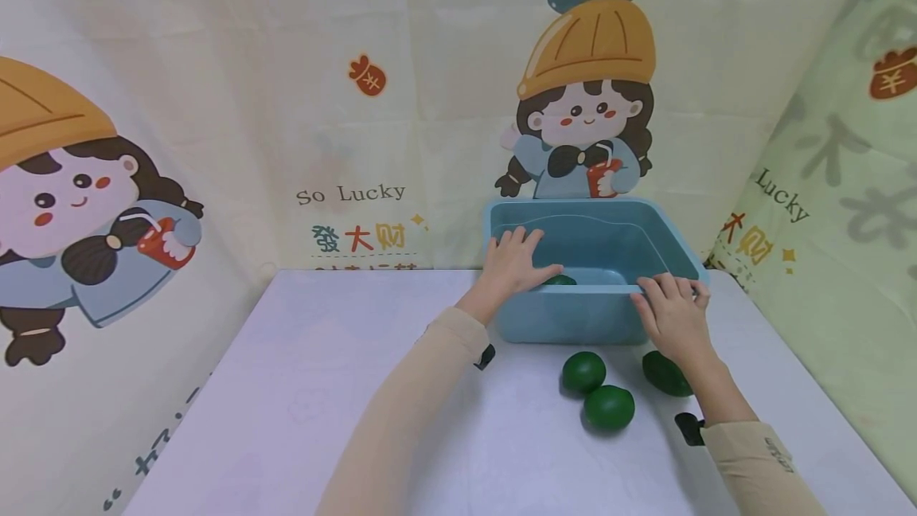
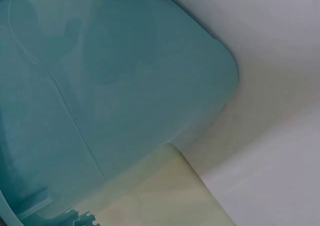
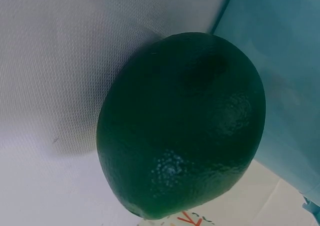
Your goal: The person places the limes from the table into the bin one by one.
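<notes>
Blue bin (image 1: 573, 318): one, right of centre in the head view, on the white table (image 1: 322, 373).
Your left hand (image 1: 510, 265): at the bin's near left corner, fingers spread apart.
Your right hand (image 1: 677, 317): at the near right corner, fingers and thumb clamped on the rim.
Green fruits: four; one inside the bin (image 1: 561, 280), two side by side at lower right (image 1: 583, 372) (image 1: 609, 408), one partly behind your right wrist (image 1: 663, 373).

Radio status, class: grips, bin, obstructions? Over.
Left grip, fingers spread, at left of blue bin. Right grip on near rim. Green fruit partly visible inside. Three more in front, possibly in the way.
</notes>
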A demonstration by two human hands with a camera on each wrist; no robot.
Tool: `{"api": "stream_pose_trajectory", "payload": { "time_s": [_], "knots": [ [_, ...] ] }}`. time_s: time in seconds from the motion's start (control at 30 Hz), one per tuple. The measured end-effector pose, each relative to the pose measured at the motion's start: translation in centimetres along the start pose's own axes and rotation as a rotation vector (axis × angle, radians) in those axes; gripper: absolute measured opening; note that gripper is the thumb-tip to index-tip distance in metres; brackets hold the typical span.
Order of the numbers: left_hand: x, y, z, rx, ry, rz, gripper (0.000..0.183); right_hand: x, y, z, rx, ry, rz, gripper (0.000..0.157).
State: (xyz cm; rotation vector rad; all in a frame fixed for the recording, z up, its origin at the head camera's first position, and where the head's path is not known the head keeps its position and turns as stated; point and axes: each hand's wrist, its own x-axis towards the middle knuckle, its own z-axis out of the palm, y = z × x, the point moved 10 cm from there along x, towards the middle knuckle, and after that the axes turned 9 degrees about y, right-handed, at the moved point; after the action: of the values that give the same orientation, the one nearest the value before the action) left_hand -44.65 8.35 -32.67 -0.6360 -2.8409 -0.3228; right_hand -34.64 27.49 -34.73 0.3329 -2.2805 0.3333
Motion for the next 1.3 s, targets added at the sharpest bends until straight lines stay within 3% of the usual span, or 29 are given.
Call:
{"api": "stream_pose_trajectory", "payload": {
  "time_s": [0.5, 0.77, 1.3],
  "knots": [
    [-0.7, -0.2, -0.3, 0.008, 0.021, 0.023, 0.070, -0.1, 0.1, 0.1, -0.001, -0.001, 0.000, 0.055],
    [-1.6, 0.0, -1.2, -0.018, 0.071, 0.057, 0.068, 0.0, 0.0, 0.0, 0.002, -0.003, 0.000, 0.050],
    [-4.5, 1.5, -2.8, 0.031, 0.208, 0.113, 0.066, -0.1, 0.1, 0.1, 0.013, 0.009, -0.007, 0.054]
  ]
}}
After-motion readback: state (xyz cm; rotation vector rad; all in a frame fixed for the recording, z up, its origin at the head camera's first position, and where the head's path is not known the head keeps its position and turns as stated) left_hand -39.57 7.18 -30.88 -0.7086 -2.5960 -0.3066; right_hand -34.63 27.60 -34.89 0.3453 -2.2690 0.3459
